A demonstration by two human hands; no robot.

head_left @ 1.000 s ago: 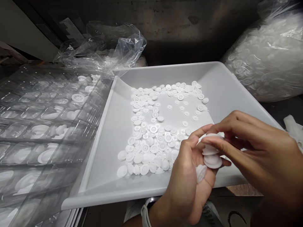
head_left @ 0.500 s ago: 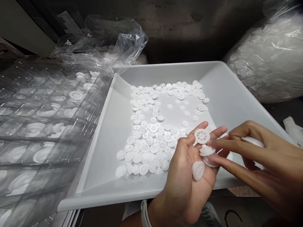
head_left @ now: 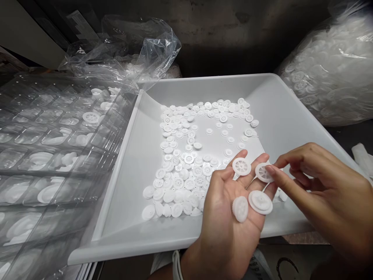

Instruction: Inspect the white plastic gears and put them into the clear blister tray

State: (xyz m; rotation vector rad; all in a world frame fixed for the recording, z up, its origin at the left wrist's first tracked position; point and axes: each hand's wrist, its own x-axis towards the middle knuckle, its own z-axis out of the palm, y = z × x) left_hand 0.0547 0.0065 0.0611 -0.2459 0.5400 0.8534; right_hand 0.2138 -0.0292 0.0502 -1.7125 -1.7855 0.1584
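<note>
OK, what's in the right hand (head_left: 314,194)?

One spoked wheel (head_left: 261,171), white, pinched between thumb and fingers at its right edge, thumb lying over the face. Grip narrow, closed on the part. Wheel sits right by the other hand's fingertips; can't tell if it touches them.

And the left hand (head_left: 223,217)?

Palm up, wide, fingers spread a bit. Three white parts just rest on it. Finger wheel (head_left: 241,166), also spoked, lies on the fingers toward the tips. Stepped gear (head_left: 260,202), with a raised middle, lies at the base of the fingers. Tilted gear (head_left: 240,209), toothed rim showing, leans on the palm, just left of the stepped one. Pale band (head_left: 176,264) on that wrist.

Where's the bulk?

Grey tray (head_left: 140,167), straight ahead, beyond and under the hands. Loose discs (head_left: 190,183) heaped on its near left, strung along the left and far sides, a few scattered singly between.

Around it?

Left: clear moulded trays (head_left: 11,157), stacked, white pieces in some pockets. Far left: crumpled clear bag (head_left: 159,48) behind the tray corner. Right: big clear bag (head_left: 335,77), packed with white pieces, some spoked. Dark wall (head_left: 215,35) behind everything.
</note>
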